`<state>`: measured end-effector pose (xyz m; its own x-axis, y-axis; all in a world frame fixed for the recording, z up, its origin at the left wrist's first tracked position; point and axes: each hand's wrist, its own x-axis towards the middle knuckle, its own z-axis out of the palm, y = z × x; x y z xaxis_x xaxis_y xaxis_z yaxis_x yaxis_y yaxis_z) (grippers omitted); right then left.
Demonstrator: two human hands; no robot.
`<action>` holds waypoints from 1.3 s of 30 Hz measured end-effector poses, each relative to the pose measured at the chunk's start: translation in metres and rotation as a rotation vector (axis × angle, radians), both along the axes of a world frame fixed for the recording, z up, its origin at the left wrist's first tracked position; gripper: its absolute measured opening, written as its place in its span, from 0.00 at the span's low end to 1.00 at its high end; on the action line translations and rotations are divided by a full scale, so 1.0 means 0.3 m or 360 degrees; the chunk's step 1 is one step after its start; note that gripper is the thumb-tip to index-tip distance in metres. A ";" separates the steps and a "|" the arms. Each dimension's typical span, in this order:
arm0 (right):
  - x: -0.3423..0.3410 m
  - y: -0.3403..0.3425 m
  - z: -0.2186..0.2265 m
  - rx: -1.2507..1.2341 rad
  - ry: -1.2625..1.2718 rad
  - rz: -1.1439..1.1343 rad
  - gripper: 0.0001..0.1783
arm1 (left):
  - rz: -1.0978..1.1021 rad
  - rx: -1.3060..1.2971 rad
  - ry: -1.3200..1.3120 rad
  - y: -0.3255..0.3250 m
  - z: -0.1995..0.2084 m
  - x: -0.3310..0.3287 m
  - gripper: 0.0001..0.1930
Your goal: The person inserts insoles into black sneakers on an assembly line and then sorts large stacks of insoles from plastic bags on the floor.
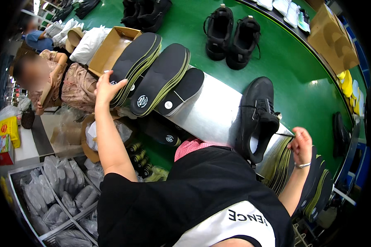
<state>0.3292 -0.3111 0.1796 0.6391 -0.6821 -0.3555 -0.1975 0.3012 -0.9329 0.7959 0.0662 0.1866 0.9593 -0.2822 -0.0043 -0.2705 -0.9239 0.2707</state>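
Note:
My left hand (106, 91) is at the heel end of a stack of black insoles (137, 55) with yellow-green edges. Its thumb and fingers are spread, and the thumb touches the stack. Beside it lie a second insole stack (163, 78) and a smaller black insole pile (183, 91) with a band across it. At the right, my right hand (301, 146) has its fingers curled by the tip of another insole stack (278, 164); what they hold is hidden. A black sneaker (257, 115) stands between my hands, in front of my body.
Everything rests on a metal plate (212, 107) and green table (292, 82). Black sneakers (231, 37) stand farther back. An open carton (111, 51) is left of the insoles. A crate (41, 232) of grey wrapped pieces is lower left. A person (49, 78) sits at the left.

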 end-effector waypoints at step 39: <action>0.075 0.294 0.150 -0.1145 0.0227 0.0397 0.16 | -0.1318 -0.2022 0.2891 -0.818 -0.023 -0.857 0.33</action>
